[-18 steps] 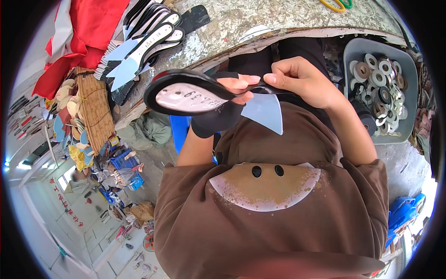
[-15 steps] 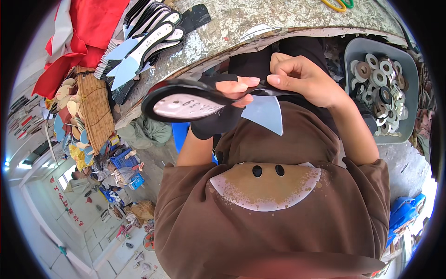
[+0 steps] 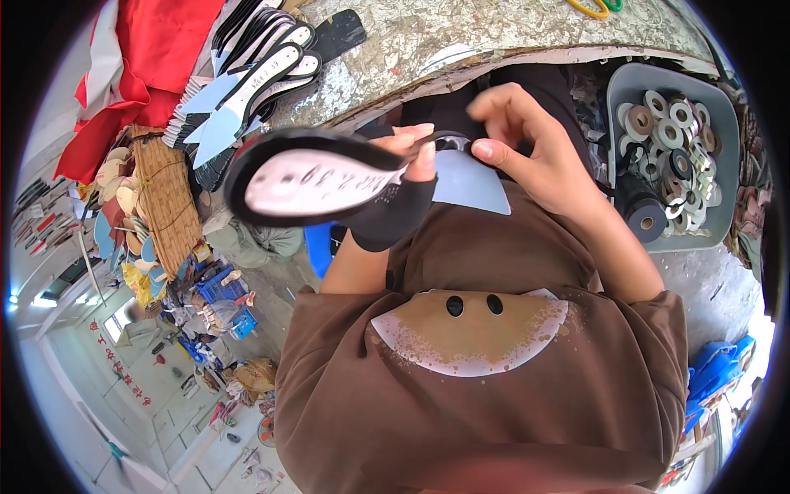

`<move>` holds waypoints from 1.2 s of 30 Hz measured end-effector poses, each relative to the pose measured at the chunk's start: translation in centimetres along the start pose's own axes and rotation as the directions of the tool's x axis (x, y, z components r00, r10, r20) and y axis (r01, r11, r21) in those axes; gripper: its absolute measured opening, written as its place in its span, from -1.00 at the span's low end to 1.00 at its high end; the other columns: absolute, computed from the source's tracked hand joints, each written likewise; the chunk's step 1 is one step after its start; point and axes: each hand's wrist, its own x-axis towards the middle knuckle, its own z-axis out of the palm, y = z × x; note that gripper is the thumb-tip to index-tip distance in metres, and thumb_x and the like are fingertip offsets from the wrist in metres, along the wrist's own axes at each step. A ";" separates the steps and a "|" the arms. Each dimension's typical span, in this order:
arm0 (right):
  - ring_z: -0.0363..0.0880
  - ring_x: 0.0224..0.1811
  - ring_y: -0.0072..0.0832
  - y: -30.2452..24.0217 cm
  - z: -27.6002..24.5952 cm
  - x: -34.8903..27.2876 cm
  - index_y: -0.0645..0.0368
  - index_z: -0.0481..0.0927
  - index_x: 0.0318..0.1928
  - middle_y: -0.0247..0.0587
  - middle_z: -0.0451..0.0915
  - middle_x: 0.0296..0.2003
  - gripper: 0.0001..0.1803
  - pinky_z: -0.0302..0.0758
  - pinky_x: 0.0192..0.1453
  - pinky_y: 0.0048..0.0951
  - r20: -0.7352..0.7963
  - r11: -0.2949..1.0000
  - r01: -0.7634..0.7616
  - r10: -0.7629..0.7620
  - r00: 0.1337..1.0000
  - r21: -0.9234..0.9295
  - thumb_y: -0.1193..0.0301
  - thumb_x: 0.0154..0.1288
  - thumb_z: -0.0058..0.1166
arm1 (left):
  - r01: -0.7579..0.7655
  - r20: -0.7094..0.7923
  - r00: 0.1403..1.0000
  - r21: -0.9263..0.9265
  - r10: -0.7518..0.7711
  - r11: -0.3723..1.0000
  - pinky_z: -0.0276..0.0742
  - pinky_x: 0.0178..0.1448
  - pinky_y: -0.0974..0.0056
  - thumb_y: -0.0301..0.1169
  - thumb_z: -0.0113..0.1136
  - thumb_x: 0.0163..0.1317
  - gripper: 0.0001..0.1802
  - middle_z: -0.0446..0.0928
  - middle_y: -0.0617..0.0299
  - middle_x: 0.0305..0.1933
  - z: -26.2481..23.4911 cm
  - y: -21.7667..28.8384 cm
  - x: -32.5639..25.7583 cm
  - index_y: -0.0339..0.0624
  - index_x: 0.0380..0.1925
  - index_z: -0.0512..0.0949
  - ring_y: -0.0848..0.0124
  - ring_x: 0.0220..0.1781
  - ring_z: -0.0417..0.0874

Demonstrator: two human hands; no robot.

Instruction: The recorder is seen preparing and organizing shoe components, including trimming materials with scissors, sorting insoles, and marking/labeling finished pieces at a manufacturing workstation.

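My left hand (image 3: 401,198), in a black fingerless glove, is closed around the narrow middle of a shoe insole (image 3: 317,185). The insole has a pale, marked face and a raised black rim; its broad end points left. At its other end, a light blue stiff piece (image 3: 471,185) hangs toward my shirt, beside a curled black edge. My bare right hand (image 3: 535,148) is at that end, thumb by the black edge and fingers spread apart. Whether the thumb touches it I cannot tell.
A worn workbench (image 3: 444,33) curves across the top, with a stack of similar insoles (image 3: 259,78) and red cloth (image 3: 164,49) at its left. To the right stands a grey bin (image 3: 728,181) of tape rolls (image 3: 671,132) and a black spool (image 3: 646,218).
My right fingers have come off the black edge they were pinching and spread apart. The insole has turned, showing more of its pale face, and its broad end has shifted left.
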 end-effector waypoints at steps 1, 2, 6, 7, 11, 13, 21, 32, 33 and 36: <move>0.33 -0.47 -0.72 0.2 0.0 0.5 0.22 0.57 -0.39 -0.45 0.43 -0.54 -0.84 0.32 -0.37 -0.57 0.000 1.000 0.002 -0.002 1.000 0.001 0.44 0.29 0.25 | 0.148 -0.026 0.988 -0.075 -0.150 0.986 0.58 -0.05 0.30 -0.66 0.32 0.12 -0.74 0.66 0.07 -0.20 0.2 0.3 -0.2 -0.31 -0.16 0.57 0.36 -0.23 0.68; 0.40 -0.45 -0.61 0.7 -0.2 1.3 0.25 0.57 -0.37 -0.38 0.47 -0.50 -0.85 0.36 -0.33 -0.51 0.027 0.965 0.231 -0.229 0.973 -0.121 0.44 0.26 0.26 | 0.082 0.009 0.997 0.058 -0.083 0.995 0.56 -0.07 0.32 -0.64 0.34 0.09 -0.74 0.67 0.12 -0.22 0.0 -0.4 -0.3 -0.29 -0.18 0.58 0.40 -0.25 0.66; 0.52 -0.37 -0.35 0.4 -0.2 2.2 0.29 0.57 -0.34 -0.19 0.56 -0.42 -0.83 0.45 -0.22 -0.38 0.116 0.927 0.278 -0.256 0.960 -0.252 0.44 0.20 0.27 | -0.010 0.080 0.997 0.341 -0.019 0.940 0.54 -0.03 0.31 -0.54 0.41 -0.01 -0.62 0.65 0.20 -0.23 -0.1 -1.8 -0.3 -0.23 -0.12 0.60 0.42 -0.25 0.66; 0.51 -0.37 -0.39 0.5 -0.2 2.4 0.29 0.57 -0.34 -0.20 0.55 -0.42 -0.82 0.44 -0.22 -0.40 0.132 0.910 0.275 -0.246 0.960 -0.309 0.42 0.22 0.27 | -0.016 0.070 0.997 0.408 -0.014 0.913 0.54 -0.02 0.30 -0.52 0.42 -0.02 -0.59 0.64 0.18 -0.20 0.1 -2.1 -0.2 -0.24 -0.09 0.59 0.40 -0.23 0.66; 0.48 -0.37 -0.49 1.7 0.2 2.4 0.28 0.57 -0.32 -0.25 0.51 -0.44 -0.80 0.42 -0.24 -0.44 0.080 0.946 0.265 -0.254 0.964 -0.186 0.39 0.24 0.27 | 0.548 0.378 0.833 -0.458 -0.405 0.700 0.47 0.05 0.32 -0.27 0.43 -0.03 -0.46 0.51 0.16 -0.01 0.1 -2.1 1.9 -0.30 -0.04 0.56 0.41 -0.01 0.53; 0.43 -0.38 -0.61 2.2 0.2 2.2 0.24 0.57 -0.31 -0.36 0.49 -0.45 -0.80 0.38 -0.27 -0.53 0.023 0.981 0.145 -0.143 0.989 -0.127 0.37 0.28 0.26 | 0.596 0.543 0.749 -0.304 -0.379 0.743 0.34 0.00 0.36 -0.08 0.28 0.04 -0.48 0.42 0.20 -0.04 -0.4 -3.9 2.3 -0.31 -0.16 0.62 0.45 -0.04 0.46; 0.21 -0.54 -0.76 4.1 -2.1 0.3 0.06 0.43 -0.35 -0.56 0.35 -0.49 -0.72 0.10 -0.49 -0.67 0.363 0.754 -0.477 0.333 0.870 0.452 0.18 0.48 -0.01 | 0.702 0.551 0.711 -0.521 -0.437 0.486 0.52 0.02 0.22 -0.10 0.15 0.18 -0.56 0.54 -0.20 -0.06 -0.8 -4.0 2.4 -0.29 -0.18 0.45 0.19 -0.06 0.60; 0.59 -0.08 -0.10 1.4 -12.0 9.0 0.10 0.53 -0.01 -0.05 0.62 -0.25 -0.71 0.55 -0.03 -0.17 -0.078 0.236 0.049 -0.502 0.861 -0.970 0.24 0.35 0.08 | 0.805 0.549 0.594 -0.407 -0.588 0.432 0.59 -0.11 0.22 -0.06 0.21 0.17 -0.49 0.61 -0.17 -0.22 -4.6 -5.1 2.1 -0.36 -0.19 0.48 0.19 -0.23 0.68; 0.60 -0.11 -0.04 2.5 -15.6 10.9 0.03 0.47 0.09 -0.05 0.63 -0.21 -0.63 0.55 -0.06 -0.14 -0.077 0.080 -0.041 -0.530 0.844 -0.996 0.25 0.32 0.10 | 0.786 0.480 0.618 -0.395 -0.623 0.476 0.59 -0.11 0.22 -0.07 0.19 0.20 -0.50 0.62 -0.14 -0.20 -4.2 -5.5 2.1 -0.36 -0.17 0.48 0.22 -0.22 0.68; 0.62 -0.18 -0.03 0.0 -15.4 13.5 0.11 0.41 0.11 0.08 0.63 -0.20 -0.52 0.56 -0.13 -0.13 -0.320 0.080 -0.311 -0.141 0.937 -0.947 0.15 0.29 0.14 | 0.752 0.450 0.658 -0.433 -0.604 0.496 0.60 -0.14 0.29 -0.11 0.19 0.29 -0.38 0.63 -0.08 -0.16 -3.9 -4.6 2.3 -0.32 0.19 0.33 0.32 -0.23 0.69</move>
